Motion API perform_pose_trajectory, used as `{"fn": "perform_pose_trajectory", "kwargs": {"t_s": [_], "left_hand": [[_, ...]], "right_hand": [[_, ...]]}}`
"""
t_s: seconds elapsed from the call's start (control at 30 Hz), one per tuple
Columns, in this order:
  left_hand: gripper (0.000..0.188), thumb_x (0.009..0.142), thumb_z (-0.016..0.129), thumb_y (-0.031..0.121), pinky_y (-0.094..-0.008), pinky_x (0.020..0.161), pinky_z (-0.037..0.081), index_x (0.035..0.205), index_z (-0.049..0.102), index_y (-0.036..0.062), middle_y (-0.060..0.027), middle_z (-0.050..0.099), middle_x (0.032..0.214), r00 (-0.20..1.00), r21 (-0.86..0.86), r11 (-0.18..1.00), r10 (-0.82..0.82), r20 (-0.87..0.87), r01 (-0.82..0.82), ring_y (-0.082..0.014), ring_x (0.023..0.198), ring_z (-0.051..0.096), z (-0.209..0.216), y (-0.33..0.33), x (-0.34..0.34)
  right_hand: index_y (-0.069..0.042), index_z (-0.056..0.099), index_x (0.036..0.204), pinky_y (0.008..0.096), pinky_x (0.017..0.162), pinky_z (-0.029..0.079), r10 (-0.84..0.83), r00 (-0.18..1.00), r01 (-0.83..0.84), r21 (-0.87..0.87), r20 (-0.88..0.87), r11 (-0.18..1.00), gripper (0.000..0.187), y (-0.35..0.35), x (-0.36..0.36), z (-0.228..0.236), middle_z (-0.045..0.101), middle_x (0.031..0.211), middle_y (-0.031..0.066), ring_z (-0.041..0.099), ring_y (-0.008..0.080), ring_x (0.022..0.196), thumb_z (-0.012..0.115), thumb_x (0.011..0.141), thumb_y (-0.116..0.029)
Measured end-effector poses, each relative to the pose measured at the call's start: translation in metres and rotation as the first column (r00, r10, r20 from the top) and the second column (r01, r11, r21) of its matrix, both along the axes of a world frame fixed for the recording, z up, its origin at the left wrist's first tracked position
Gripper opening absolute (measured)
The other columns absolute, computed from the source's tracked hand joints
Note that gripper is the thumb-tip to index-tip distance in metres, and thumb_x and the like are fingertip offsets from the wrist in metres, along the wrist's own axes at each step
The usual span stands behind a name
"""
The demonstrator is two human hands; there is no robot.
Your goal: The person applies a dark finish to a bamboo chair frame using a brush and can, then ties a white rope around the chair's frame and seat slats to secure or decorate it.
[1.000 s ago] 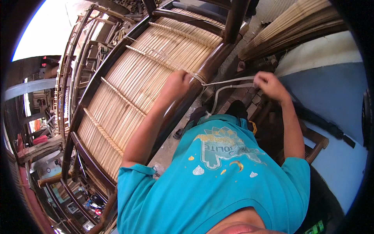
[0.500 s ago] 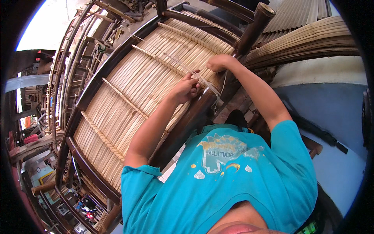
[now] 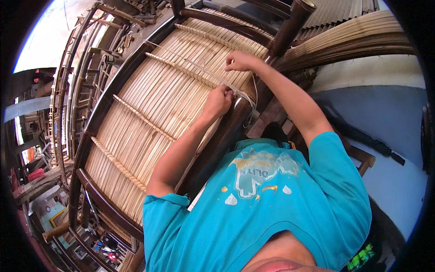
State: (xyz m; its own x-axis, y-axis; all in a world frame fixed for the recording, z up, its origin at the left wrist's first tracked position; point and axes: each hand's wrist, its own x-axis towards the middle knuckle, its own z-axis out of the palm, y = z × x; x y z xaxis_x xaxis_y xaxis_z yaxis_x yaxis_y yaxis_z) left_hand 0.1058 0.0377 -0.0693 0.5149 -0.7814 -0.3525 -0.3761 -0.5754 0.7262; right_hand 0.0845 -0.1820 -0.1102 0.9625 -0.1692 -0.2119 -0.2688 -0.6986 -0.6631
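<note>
A panel of pale bamboo slats (image 3: 140,109) fills a dark bamboo frame that lies slanted in front of me. Thin pale binding strips (image 3: 206,71) stretch across the slats from the far rail to the near rail (image 3: 217,136). My left hand (image 3: 218,100) is closed at the near rail, pinching these strips where they meet the edge. Above the slats, farther right, my right hand (image 3: 240,61) has its fingers curled together; what is in them, if anything, is too small to make out. Loose strip ends loop below it and hang over the near rail.
Twisted wrapped cords (image 3: 118,161) run across the panel in several rows. A thick dark post (image 3: 292,31) rises at the far right corner. To the right lies a stack of long split strips (image 3: 344,38). Another bamboo frame (image 3: 86,59) leans at the left.
My right hand has lifted away from the near rail, up and to the left over the slats. The fingers of my left hand have closed tighter at the strips. The view has shifted slightly.
</note>
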Motion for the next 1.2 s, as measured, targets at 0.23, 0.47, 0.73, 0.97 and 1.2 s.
{"fn": "perform_pose_trajectory", "kwargs": {"t_s": [0.23, 0.47, 0.73, 0.97, 1.2], "left_hand": [[0.027, 0.092, 0.055, 0.022, -0.0453, 0.079, 0.049, 0.098, 0.061, -0.0038, -0.0252, 0.066, 0.090, 0.975, -0.020, 0.991, 0.129, -0.183, -0.135, -0.0390, 0.087, 0.064, 0.010, -0.004, -0.008], [0.032, 0.091, 0.059, 0.029, -0.0447, 0.091, 0.041, 0.083, 0.068, -0.0001, -0.0228, 0.059, 0.105, 0.859, 0.046, 0.942, -0.322, 0.398, 0.332, -0.0376, 0.102, 0.052, 0.098, 0.033, -0.059], [0.027, 0.092, 0.062, 0.027, -0.0414, 0.094, 0.037, 0.085, 0.067, 0.0004, -0.0164, 0.057, 0.110, 0.875, -0.126, 0.892, -0.384, 0.296, 0.434, -0.0289, 0.107, 0.050, 0.250, 0.051, -0.132], [0.018, 0.096, 0.058, 0.016, -0.0351, 0.087, 0.046, 0.093, 0.063, -0.0013, -0.0133, 0.056, 0.111, 0.952, -0.199, 0.941, -0.237, 0.194, 0.275, -0.0216, 0.101, 0.054, 0.289, 0.061, -0.179], [0.020, 0.102, 0.050, 0.027, -0.0279, 0.058, 0.052, 0.090, 0.056, 0.0113, 0.0031, 0.046, 0.068, 0.795, -0.588, 0.546, 0.501, -0.341, -0.596, -0.0058, 0.054, 0.042, 0.227, 0.061, -0.011]], "right_hand": [[-0.007, 0.070, 0.104, 0.0313, 0.066, 0.049, 0.099, 0.995, -0.092, 0.203, -0.027, 0.975, 0.035, -0.095, -0.010, 0.121, 0.068, 0.085, 0.0052, 0.061, 0.0151, 0.077, 0.075, 0.080, -0.032], [-0.016, 0.053, 0.134, 0.0380, 0.090, 0.049, -0.179, 0.804, 0.043, 0.244, 0.567, 0.969, 0.062, -0.028, -0.092, 0.274, 0.062, 0.123, 0.0154, 0.064, 0.0192, 0.102, 0.064, 0.085, -0.050], [-0.006, 0.066, 0.113, 0.0414, 0.101, 0.044, 0.023, 0.785, -0.364, 0.430, 0.619, 0.826, 0.028, 0.079, -0.193, 0.147, 0.057, 0.131, 0.0169, 0.055, 0.0302, 0.120, 0.063, 0.092, -0.024], [-0.007, 0.052, 0.124, 0.0445, 0.105, 0.039, -0.177, 0.599, -0.139, 0.318, 0.781, 0.938, 0.040, 0.140, -0.228, 0.119, 0.052, 0.131, 0.0202, 0.049, 0.0365, 0.125, 0.064, 0.091, -0.027], [-0.004, 0.055, 0.118, 0.0417, 0.090, 0.048, -0.283, 0.562, -0.002, 0.344, 0.777, 0.939, 0.034, 0.141, -0.221, 0.114, 0.057, 0.103, 0.0202, 0.058, 0.0343, 0.100, 0.065, 0.088, -0.015]]}}
